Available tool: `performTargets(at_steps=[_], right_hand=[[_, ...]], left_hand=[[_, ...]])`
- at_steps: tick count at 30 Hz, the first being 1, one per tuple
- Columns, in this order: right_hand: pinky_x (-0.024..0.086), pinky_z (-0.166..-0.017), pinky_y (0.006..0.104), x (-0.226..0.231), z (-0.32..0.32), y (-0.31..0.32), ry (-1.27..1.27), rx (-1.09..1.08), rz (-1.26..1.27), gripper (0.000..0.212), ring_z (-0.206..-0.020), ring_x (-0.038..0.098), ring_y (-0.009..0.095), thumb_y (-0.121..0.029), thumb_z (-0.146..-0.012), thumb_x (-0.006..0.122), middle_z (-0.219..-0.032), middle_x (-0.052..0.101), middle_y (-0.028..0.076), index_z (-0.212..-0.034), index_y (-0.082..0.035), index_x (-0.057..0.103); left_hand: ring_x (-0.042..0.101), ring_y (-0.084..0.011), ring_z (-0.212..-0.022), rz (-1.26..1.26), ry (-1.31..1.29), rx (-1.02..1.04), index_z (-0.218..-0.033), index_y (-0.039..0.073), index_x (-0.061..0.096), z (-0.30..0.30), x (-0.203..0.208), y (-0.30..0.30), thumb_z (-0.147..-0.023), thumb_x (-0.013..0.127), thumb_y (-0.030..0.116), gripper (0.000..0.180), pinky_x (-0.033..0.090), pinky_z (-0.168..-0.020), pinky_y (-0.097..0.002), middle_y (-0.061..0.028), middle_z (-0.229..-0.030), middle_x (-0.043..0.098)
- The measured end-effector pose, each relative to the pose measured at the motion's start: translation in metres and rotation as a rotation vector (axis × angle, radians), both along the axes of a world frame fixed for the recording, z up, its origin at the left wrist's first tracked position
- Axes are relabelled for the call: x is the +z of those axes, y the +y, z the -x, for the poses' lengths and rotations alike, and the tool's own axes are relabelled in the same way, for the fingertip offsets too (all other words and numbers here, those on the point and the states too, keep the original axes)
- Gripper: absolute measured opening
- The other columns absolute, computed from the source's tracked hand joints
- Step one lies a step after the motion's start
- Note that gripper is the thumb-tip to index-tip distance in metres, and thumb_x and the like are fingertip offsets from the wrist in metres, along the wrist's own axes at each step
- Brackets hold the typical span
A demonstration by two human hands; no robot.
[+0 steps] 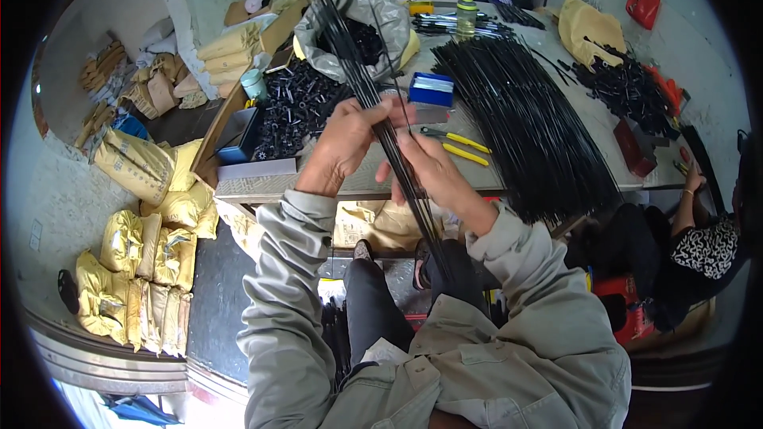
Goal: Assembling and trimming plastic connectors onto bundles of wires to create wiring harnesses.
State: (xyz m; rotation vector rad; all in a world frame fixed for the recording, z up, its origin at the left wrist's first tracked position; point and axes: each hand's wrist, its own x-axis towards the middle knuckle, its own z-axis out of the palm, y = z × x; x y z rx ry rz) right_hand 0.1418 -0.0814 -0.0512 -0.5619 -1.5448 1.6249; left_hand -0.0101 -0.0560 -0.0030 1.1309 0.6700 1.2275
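Note:
A bundle of long thin black rods (362, 79) slants across my body, from above the table edge down toward my lap. My left hand (346, 139) is closed around the bundle near its middle. Just to the right, my right hand (433, 167) has its fingers curled by the bundle, some of them behind it. A single thin black rod (387, 52) stands apart from the bundle and runs down into the right hand's fingers. Yellow-handled pliers (465, 147) lie on the table beyond the right hand, near a blue box (431, 89) of pale strips.
A broad pile of black rods (524, 127) covers the table to the right. Small black parts (298, 103) heap at the left, beside a grey plastic sack (350, 0). A green-capped bottle (466, 17) stands farther back. Co-workers sit at the far end and at the right (703, 250).

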Motion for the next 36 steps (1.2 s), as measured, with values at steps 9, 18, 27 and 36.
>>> performTargets(at_steps=[9,18,27,36], right_hand=[[0.051,-0.072,0.0285,-0.034,-0.004,-0.032,0.088,0.057,-0.038,0.033,-0.082,0.062,0.020,-0.025,-0.092,0.046,-0.092,0.058,0.013,-0.110,0.003,0.043],[0.052,-0.070,0.0275,-0.001,0.011,0.014,0.235,-0.055,-0.040,0.025,-0.076,0.064,0.020,-0.019,-0.092,0.043,-0.085,0.060,0.014,-0.102,0.004,0.048],[0.051,-0.063,0.0229,-0.005,0.009,0.017,0.239,-0.124,-0.104,0.023,-0.070,0.063,0.016,-0.019,-0.093,0.043,-0.080,0.059,0.009,-0.098,0.002,0.049],[0.049,-0.055,0.0202,-0.023,0.006,0.000,0.097,0.031,0.012,0.026,-0.064,0.062,0.013,-0.022,-0.093,0.043,-0.072,0.057,0.006,-0.101,0.002,0.048]], left_hand=[[0.050,-0.0263,-0.110,-0.087,-0.154,-0.095,-0.123,-0.006,0.038,-0.003,0.008,-0.007,-0.090,0.044,0.012,0.038,0.045,-0.087,-0.0333,-0.0178,-0.122,0.048],[0.055,-0.0229,-0.101,0.023,-0.039,-0.155,-0.123,-0.005,0.038,-0.003,0.002,-0.005,-0.091,0.042,0.017,0.039,0.049,-0.080,-0.0315,-0.0171,-0.117,0.053],[0.052,-0.0264,-0.107,0.037,0.054,-0.202,-0.123,-0.008,0.038,0.005,0.002,-0.012,-0.091,0.041,0.017,0.040,0.044,-0.090,-0.0348,-0.0192,-0.122,0.048],[0.059,-0.0228,-0.092,0.006,0.035,0.020,-0.114,-0.010,0.044,0.003,-0.002,-0.012,-0.087,0.050,0.021,0.042,0.049,-0.078,-0.0302,-0.0188,-0.106,0.058]])
